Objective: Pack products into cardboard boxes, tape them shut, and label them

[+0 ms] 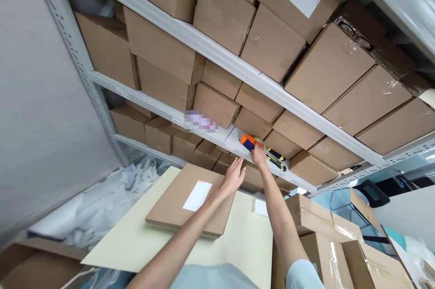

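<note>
A flat cardboard box [185, 189] with a white label [197, 195] lies on a pale yellow board [136, 230]. Over the box's far right corner is my left hand [233, 175], its fingers stretched out and holding nothing; whether it touches the cardboard I cannot tell. My right hand [259, 155] reaches to the shelf and has its fingers closed around an orange and dark blue tape dispenser [248, 141], partly hidden by the hand. Just right of it on the shelf lie two black and yellow utility knives [276, 155].
Metal shelving [217, 60] packed with cardboard boxes rises ahead. Stacked cartons [316, 216] stand on the right, and an open box [37, 262] is at lower left. Crumpled white plastic sheeting [105, 203] lies beside the board. Another white label [260, 207] is on the board.
</note>
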The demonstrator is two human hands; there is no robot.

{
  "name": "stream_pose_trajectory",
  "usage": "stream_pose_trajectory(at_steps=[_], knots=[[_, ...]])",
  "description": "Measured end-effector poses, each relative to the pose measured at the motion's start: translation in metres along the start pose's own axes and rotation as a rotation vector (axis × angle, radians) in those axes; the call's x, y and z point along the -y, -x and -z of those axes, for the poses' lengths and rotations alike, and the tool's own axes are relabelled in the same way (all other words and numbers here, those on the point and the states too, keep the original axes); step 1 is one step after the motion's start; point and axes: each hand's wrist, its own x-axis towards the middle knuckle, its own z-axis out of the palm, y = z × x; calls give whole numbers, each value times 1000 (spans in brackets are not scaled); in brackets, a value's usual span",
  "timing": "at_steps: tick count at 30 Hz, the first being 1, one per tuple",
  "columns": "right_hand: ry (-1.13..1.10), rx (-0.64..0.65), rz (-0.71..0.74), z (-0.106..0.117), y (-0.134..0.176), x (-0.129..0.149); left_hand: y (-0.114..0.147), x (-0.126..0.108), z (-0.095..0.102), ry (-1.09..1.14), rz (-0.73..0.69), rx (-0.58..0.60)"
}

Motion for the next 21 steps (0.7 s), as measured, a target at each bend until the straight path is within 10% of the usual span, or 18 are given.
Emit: stream_pose_trajectory(at_steps=[10, 21], knots=[[-560, -200, 5, -28, 113, 11, 67, -3, 55, 111, 84, -7], [-1236, 179, -276, -75, 324, 108, 208, -16, 114, 299, 361, 26]])
